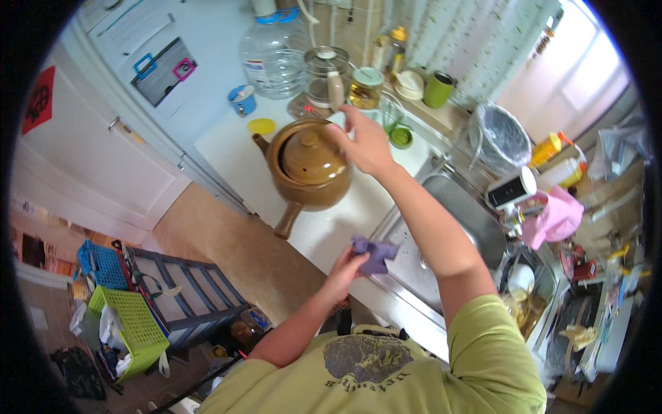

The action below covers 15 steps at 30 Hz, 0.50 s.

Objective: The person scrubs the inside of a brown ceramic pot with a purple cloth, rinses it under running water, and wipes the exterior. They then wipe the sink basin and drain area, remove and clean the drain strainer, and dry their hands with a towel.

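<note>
A brown glazed clay pot [315,191] with a short spout and a stubby side handle [288,221] is over the white counter [243,171]. Its domed lid [309,158] sits off-centre, with a dark gap along the left rim. My right hand [364,142] is at the pot's far right rim, thumb and forefinger apart; its other fingers are partly hidden. Nearer my body, my left hand [344,271] holds a folded purple cloth [376,256] beside the sink's edge.
Behind the pot stand a glass kettle [326,67], a lidded jar [366,88], a large water bottle [274,57], and a blue mug [242,101]. A yellow disc [261,126] lies left of them. To the right are a steel sink [460,207], its faucet [517,220] and a lined bin [499,137].
</note>
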### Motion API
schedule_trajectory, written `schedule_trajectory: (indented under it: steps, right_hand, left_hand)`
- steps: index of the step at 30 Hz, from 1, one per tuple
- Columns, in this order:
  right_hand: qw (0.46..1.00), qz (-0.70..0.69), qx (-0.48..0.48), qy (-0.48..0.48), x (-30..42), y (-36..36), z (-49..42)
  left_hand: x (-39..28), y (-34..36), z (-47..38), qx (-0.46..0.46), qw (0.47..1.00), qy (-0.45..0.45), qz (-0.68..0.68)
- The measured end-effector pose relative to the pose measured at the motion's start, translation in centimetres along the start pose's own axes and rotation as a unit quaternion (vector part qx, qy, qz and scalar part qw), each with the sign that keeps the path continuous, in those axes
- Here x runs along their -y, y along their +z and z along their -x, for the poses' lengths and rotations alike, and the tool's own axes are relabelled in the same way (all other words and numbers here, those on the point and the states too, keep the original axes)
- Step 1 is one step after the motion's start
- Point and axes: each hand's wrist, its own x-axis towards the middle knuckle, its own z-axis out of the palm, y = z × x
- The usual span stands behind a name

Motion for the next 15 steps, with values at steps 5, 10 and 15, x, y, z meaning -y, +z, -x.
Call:
schedule_trajectory:
  steps: [5, 10, 15]
  right_hand:
    - [0.887, -0.347, -0.045, 0.301, -10.6, -3.7, 19.1]
    - [0.769, -0.502, -0.068, 0.39, -9.8, -2.6, 31.5]
    - [0.843, -0.299, -0.252, 0.368, -12.1, -5.1, 39.7]
  left_hand:
    - [-0.8, 2.2, -2.2, 0.058, 0.998, 0.019, -0.004]
    - [2.5, 6.8, -4.4, 0.131, 0.979, -0.039, -0.154]
    - [8.1, 11.1, -4.6, 0.161, 0.949, 0.024, -0.271]
